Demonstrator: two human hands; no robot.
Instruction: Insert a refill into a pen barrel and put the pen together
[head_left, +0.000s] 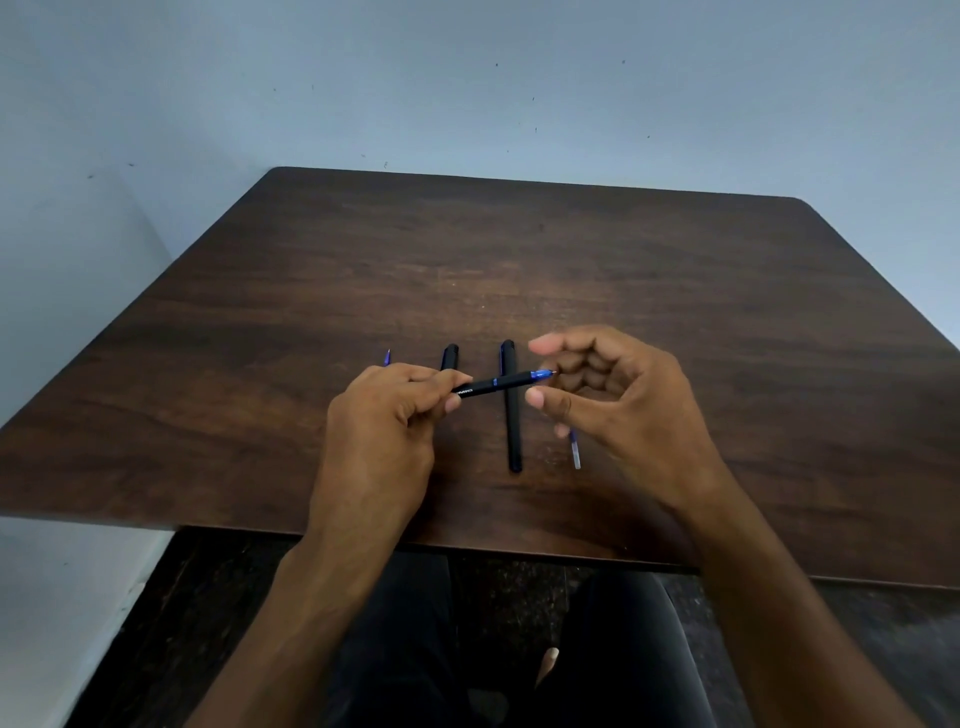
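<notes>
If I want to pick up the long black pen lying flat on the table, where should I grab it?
Probably near the close end of the long black pen. It lies flat on the table, pointing away from the person, and its far half passes under the pen that the left hand holds. The near half is bare, so pinch its two long sides from above.

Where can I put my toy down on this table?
Bare wood spreads along the far edge of the table and out to its left and right sides. The near middle is crowded: both hands, the held pen, a capped pen and refills.
</notes>
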